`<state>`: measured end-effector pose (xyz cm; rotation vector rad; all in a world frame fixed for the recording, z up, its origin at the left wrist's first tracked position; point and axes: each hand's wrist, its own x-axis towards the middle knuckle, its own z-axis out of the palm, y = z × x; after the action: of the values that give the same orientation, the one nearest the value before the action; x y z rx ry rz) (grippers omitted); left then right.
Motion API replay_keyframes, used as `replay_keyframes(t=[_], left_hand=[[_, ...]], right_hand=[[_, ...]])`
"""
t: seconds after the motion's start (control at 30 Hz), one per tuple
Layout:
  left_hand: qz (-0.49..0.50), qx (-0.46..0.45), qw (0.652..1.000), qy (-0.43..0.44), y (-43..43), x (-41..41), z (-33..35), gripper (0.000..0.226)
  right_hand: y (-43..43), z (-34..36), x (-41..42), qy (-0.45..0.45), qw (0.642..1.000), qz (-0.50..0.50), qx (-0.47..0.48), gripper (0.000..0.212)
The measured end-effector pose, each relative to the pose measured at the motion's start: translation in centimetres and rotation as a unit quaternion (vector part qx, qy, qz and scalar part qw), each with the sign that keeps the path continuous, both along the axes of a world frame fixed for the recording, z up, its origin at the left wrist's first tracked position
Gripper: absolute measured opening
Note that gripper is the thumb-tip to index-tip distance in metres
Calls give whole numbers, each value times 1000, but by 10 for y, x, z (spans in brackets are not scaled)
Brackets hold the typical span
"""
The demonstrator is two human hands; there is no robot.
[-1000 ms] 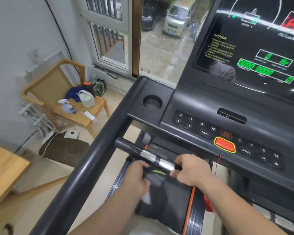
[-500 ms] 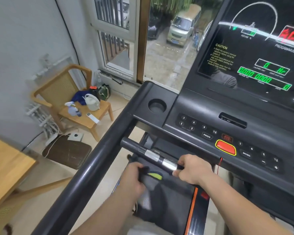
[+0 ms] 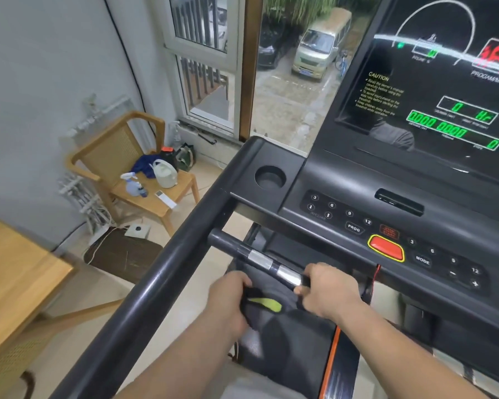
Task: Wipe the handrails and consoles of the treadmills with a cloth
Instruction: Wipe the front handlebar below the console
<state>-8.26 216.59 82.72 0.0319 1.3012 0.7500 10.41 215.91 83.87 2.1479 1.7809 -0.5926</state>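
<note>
Head view: dark cloth (image 3: 264, 306) with a lime patch is bunched in the curled fingers of the left hand (image 3: 228, 300), just below the short grip bar (image 3: 236, 247). Right hand (image 3: 327, 289) wraps that bar's end, under the console (image 3: 343, 197).

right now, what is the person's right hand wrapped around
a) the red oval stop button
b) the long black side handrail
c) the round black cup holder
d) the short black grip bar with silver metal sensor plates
d: the right hand curls round the near end of the short black grip bar with silver metal sensor plates, while the left hand holds the dark cloth with a yellow-green patch just below it.
</note>
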Motion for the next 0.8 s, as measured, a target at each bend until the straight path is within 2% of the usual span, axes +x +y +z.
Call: replay_keyframes(t=[0.1,0.13,0.17,0.2,0.27,0.33,0.37,0.4,0.43,0.5,0.57,0.6,0.63,0.67,0.77,0.8], left_hand=[[46,139,987,62,27,-27,38,19],[18,208,971,121,36,-32,49,17],[-36,280,939,198,45,-36,59,13],[-108,351,884,289,52,-37,61,9],[-276,444,725,449,61,-30,48,12],[-415,487,584,500,57,-15,20,38],[-459,510,515,514,53,-7,-5,44],[-490,525,455,527,47,1,-22,43],[-498,536,420,536,42,8,-33,38],[-508,586,386,499,36,17,-41,34],[-537,638,328,443,41,7,-40,41],[-542,651,297,441,51,-6,-40,45],[-553,641,287,448,66,-20,-39,50],[-562,615,297,467,82,-35,-36,50],[-524,546,389,525,98,-49,-30,37],[-511,521,400,555,88,-36,-29,37]], right_hand=[[-1,-1,1,5,1000,-7,0,27],[-1,-1,2,8,1000,-8,-4,28],[-1,-1,2,10,1000,-9,-5,28],[0,-2,2,10,1000,-8,-5,28],[2,-3,2,5,1000,1,-2,28],[2,-3,1,-3,1000,10,-2,29],[2,-3,1,-5,1000,11,-2,30],[3,-4,1,-5,1000,11,-1,30],[3,-4,1,-4,1000,9,-1,31],[2,-3,1,-1,1000,5,2,32],[1,-4,2,6,1000,0,4,33],[0,-4,2,12,1000,-4,6,31],[-1,-4,3,16,1000,-10,8,28],[-1,-5,3,19,1000,-13,10,26],[-1,-7,4,20,999,-18,17,25],[-2,-7,4,19,999,-19,19,25]])
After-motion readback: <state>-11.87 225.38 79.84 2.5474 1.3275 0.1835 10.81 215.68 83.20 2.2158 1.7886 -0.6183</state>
